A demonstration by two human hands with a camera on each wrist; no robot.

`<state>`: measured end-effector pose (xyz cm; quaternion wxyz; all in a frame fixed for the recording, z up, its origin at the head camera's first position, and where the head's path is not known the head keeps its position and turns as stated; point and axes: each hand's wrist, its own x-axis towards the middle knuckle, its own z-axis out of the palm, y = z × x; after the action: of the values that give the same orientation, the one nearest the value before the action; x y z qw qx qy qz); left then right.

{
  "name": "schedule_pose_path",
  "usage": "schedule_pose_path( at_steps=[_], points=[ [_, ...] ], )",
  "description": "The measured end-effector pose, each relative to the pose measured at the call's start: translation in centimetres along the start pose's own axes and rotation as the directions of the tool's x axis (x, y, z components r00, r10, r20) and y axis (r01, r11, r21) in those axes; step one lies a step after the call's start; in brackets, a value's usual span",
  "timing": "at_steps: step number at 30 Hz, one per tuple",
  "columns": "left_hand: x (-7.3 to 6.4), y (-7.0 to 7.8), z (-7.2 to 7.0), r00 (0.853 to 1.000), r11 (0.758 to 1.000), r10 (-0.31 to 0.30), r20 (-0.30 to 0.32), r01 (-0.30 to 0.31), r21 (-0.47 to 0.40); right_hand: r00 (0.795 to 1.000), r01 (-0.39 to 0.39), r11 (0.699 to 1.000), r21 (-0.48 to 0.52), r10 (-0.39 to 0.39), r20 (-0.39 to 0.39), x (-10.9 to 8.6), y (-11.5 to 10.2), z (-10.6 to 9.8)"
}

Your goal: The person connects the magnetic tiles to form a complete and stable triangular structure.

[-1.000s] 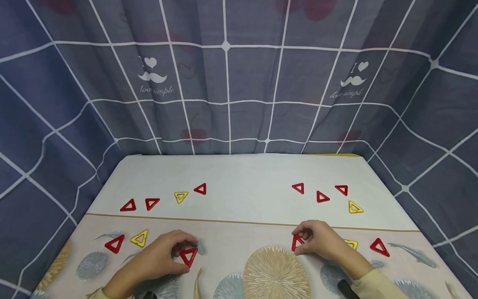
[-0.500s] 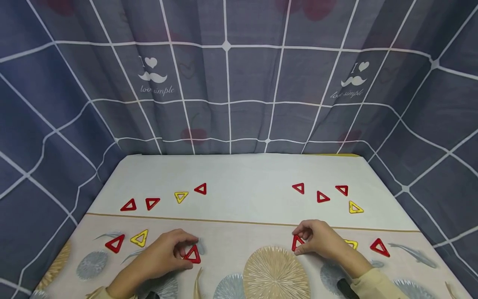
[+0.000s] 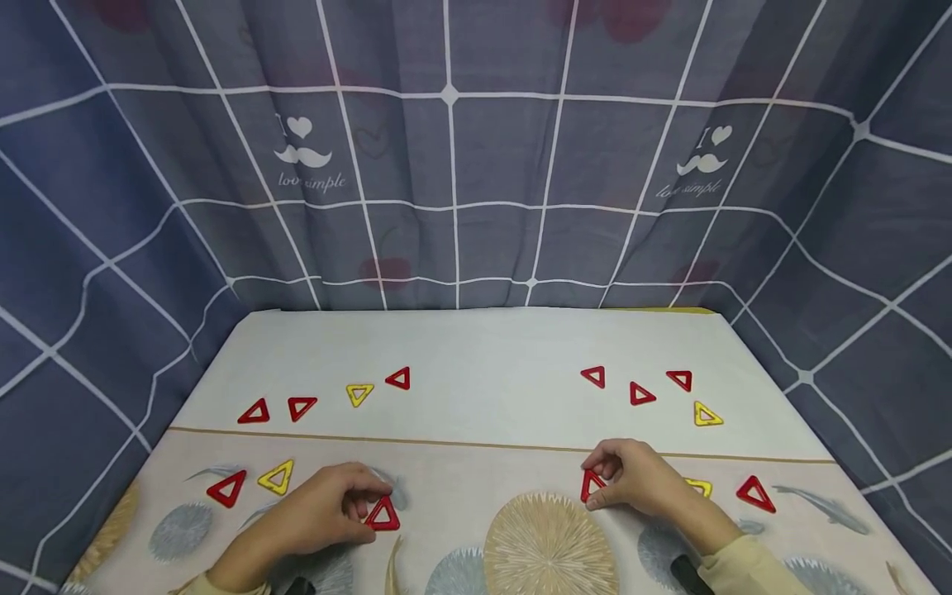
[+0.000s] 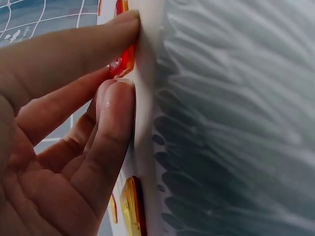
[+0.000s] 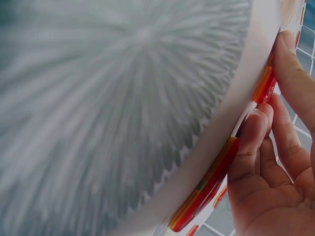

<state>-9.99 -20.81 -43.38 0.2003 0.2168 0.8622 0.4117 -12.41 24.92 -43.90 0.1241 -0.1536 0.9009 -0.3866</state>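
Pinching, near left: left hand (image 3: 320,508) reaches in from the near left, thumb and fingers gripping a red triangle (image 3: 384,526) at the surface of the bench (image 3: 498,388).
Pinching, near right: right hand (image 3: 635,479) angles leftward, thumb on the near side, fingers bent, gripping a second red triangle (image 3: 584,487).
Right wrist: partly covers a yellow triangle (image 3: 699,481).
Far left: four triangles (image 3: 302,400), three red, one yellow.
Far right: four more triangles (image 3: 633,394), coloured likewise.

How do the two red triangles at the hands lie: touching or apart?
Apart. The head view shows a broad stretch of table between left triangle and right triangle.
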Motion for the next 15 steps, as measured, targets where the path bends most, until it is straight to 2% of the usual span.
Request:
schedule_pose_path(
  at_steps=[10,15],
  points=[
    [0.4,0.7,0.6,0.999,1.0,0.004,-0.038,-0.005,-0.007,1.0,-0.022,1.0,-0.009,0.022,0.0,-0.1,-0.1,0.0],
    [1.1,1.4,0.9,0.997,0.999,0.036,-0.074,-0.034,0.029,1.0,-0.022,1.0,-0.01,0.022,0.0,-0.1,-0.1,0.0]
  ],
)
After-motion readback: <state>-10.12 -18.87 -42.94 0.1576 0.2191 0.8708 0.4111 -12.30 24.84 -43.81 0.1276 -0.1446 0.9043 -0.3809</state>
